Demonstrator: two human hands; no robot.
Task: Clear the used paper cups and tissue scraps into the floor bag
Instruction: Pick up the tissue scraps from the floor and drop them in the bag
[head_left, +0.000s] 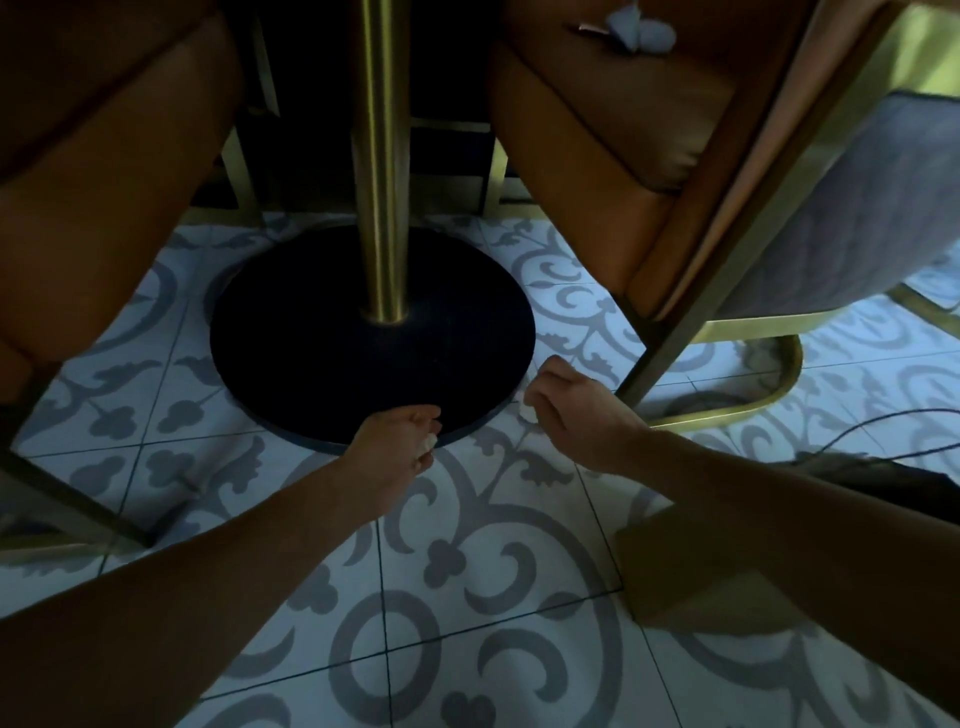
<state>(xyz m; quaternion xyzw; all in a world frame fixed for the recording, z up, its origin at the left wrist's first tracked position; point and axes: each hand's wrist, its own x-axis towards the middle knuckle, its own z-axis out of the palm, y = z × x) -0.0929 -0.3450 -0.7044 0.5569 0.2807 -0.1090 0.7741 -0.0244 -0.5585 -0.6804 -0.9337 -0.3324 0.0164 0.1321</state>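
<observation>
I am looking under a table at the patterned tile floor. My left hand (397, 447) reaches low beside the black round table base, its fingers closed on a small white tissue scrap (430, 442). My right hand (576, 410) hovers just right of the base, fingers pinched on another white tissue scrap (530, 414) at the floor. More crumpled white tissue (641, 28) lies on the seat of the brown chair at the upper right. No paper cup or floor bag shows in this view.
A brass pole (382, 156) rises from the black base (363, 338). Brown padded chairs (623, 130) with brass legs stand left and right. A dark cable (883, 421) runs across the floor at right, above a brown box-like shape (691, 566).
</observation>
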